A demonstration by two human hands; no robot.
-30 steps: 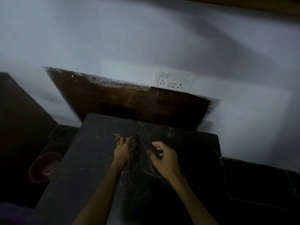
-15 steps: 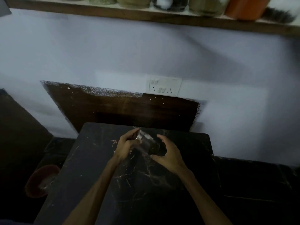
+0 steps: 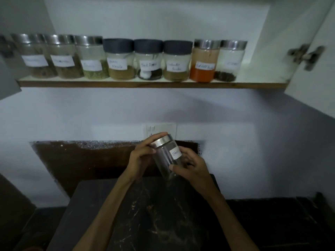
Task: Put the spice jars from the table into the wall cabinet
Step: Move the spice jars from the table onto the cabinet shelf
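A glass spice jar (image 3: 165,157) with a steel lid and a white label is held tilted in the air above the dark marble table (image 3: 145,214). My left hand (image 3: 139,158) grips it at the lid end. My right hand (image 3: 194,166) wraps the lower body. Above, the wall cabinet shelf (image 3: 152,84) carries a row of several labelled jars, among them a black pepper jar (image 3: 149,59) and an orange chilli jar (image 3: 204,60).
The open cabinet door (image 3: 311,57) with its hinge hangs at the right. Another door edge (image 3: 7,82) is at the left. A wall socket (image 3: 163,128) sits behind the jar, over a dark wooden panel (image 3: 81,160).
Both hands lifted the jar off the table and raised it. The view tilted up, so the cabinet shelf and its jars came fully into sight.
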